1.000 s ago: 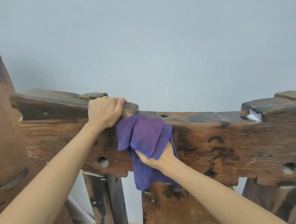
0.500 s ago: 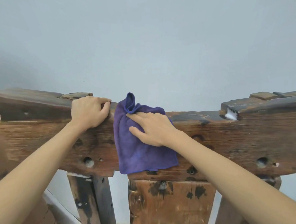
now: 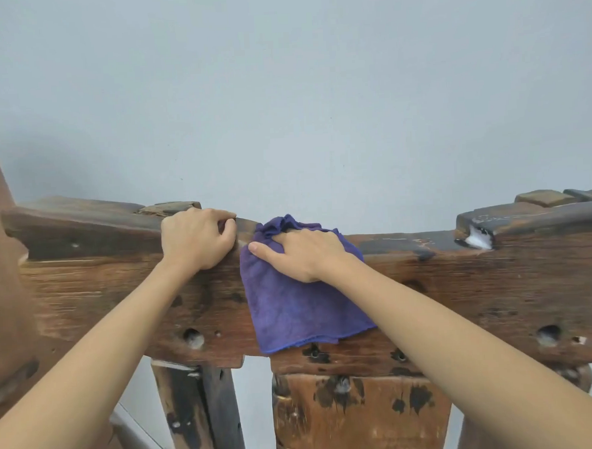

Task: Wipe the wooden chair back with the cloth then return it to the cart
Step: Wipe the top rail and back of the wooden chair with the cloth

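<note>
— Hands at a wooden chair back: what is shown, and where is the cloth?

— A purple cloth (image 3: 302,313) is draped over the top rail (image 3: 496,282) of a weathered wooden chair back (image 3: 359,413). It is bunched at the rail's upper edge and hangs flat down the near face. It is pressed against the wood by the right hand (image 3: 306,254), whose fingers (image 3: 267,251) are spread flat on the fabric rather than curled around it.

— And the other hand?

— The rail's top edge, just left of the cloth, is gripped by the left hand (image 3: 197,239), with its fingers closed over the wood. The chair is judged to be steadied that way.

— Which way is the wiping likely to be carried?

— The rail's long axis runs left to right across the view. Most of the uncovered wood lies to the right of the cloth, well apart from the left hand, so a stroke is best made rightward along the rail by the right hand, which is already on the cloth. A pale chipped patch (image 3: 477,240) is seen near the far right, where fabric might be snagged. No cart is seen, so the return step is judged not yet begun.
</note>
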The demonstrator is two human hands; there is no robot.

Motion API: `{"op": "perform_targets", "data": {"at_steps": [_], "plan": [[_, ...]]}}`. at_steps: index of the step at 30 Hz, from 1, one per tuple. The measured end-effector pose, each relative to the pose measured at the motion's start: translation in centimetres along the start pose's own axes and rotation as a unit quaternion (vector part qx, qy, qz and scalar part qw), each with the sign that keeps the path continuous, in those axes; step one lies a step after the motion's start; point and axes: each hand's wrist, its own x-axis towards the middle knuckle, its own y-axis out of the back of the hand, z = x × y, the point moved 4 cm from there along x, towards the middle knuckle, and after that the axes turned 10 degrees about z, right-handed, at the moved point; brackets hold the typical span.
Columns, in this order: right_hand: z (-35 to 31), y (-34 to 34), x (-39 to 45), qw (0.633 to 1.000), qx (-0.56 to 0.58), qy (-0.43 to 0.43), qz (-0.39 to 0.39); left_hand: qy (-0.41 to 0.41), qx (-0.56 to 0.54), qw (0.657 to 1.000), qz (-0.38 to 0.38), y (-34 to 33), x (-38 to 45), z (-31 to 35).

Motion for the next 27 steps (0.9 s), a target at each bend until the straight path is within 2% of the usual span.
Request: {"op": "perform_targets", "data": {"at_steps": [6, 11, 17, 19, 22, 27], "plan": [[4.9, 1.5, -2.9, 0.997, -0.04, -0.032, 0.061, 0.032, -0.017, 0.998, -0.051, -0.2, 0.1, -0.3], [10.3, 4.0, -6.8, 0.986, -0.104, -0.038, 0.127, 0.134, -0.036, 0.976, -0.169, -0.5, 1.5, 1.0], [13.6, 4.7, -12.0, 0.961, -0.158, -0.037, 0.226, 0.109, 0.091, 0.954, -0.264, -1.6, 0.6, 7.7], [14.5, 4.4, -13.4, 0.952, -0.183, -0.051, 0.238, 0.08, 0.072, 0.959, -0.262, -2.0, 0.2, 8.8], [15.9, 4.6, -15.2, 0.938, -0.229, -0.07, 0.25, 0.031, 0.042, 0.974, -0.221, -2.3, 0.3, 9.3], [17.1, 4.7, -17.3, 0.94, -0.248, -0.06, 0.229, 0.021, 0.042, 0.978, -0.204, -2.1, 0.1, 9.3]]}}
